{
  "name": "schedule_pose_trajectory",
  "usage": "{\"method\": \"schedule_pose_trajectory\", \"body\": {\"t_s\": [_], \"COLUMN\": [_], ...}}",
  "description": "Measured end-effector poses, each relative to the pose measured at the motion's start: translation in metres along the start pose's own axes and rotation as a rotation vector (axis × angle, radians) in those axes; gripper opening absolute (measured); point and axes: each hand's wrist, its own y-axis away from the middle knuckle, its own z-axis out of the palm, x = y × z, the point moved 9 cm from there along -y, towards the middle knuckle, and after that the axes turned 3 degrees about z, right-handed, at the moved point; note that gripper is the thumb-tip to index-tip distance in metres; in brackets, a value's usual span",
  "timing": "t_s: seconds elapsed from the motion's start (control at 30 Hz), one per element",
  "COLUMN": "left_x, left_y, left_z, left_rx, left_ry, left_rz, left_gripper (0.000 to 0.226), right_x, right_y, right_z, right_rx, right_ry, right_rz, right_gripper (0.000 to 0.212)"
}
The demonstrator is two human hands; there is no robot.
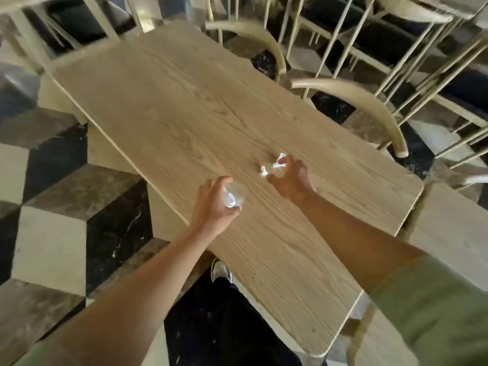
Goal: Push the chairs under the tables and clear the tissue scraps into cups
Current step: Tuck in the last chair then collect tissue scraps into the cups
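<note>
**Kid:** On the wooden table (163, 107), what are the hands doing?

**Helper:** From the head camera, the left hand (211, 207) is wrapped around a clear cup (233, 198) and holds it just over the table's near edge. Something white sits inside the cup, maybe tissue, but it is too blurry to be sure.

**Kid:** And the other one?

**Helper:** The right hand (287, 178) is on the tissue scraps (272, 165) in the middle of the table. Its fingers curl around them, and one white bit is pinched at the fingertips. Another bit lies on the wood, touching the hand.

**Kid:** Which step is this?

**Helper:** I think it is the picking-up step. Next, the hand needs to gather both bits and drop them into the cup, which is close by.

**Kid:** And the chairs (351, 101)?

**Helper:** Two curved chair backs stand beside the far edge. They may need a push later.
</note>
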Motion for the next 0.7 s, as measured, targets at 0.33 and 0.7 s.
{"method": "schedule_pose_trajectory", "body": {"t_s": [0.33,0.7], "left_x": [-0.063,-0.184], "left_y": [-0.142,-0.262], "left_z": [-0.033,-0.172], "left_rx": [-0.163,-0.175], "left_ry": [0.012,0.092], "left_rz": [0.009,-0.008], "left_gripper": [0.072,0.058], "right_x": [0.001,-0.323], "right_y": [-0.083,-0.157], "right_z": [0.082,0.188], "right_rx": [-0.141,-0.136], "right_ry": [0.15,-0.426], "right_rz": [0.035,-0.051], "right_gripper": [0.003,0.011]}}
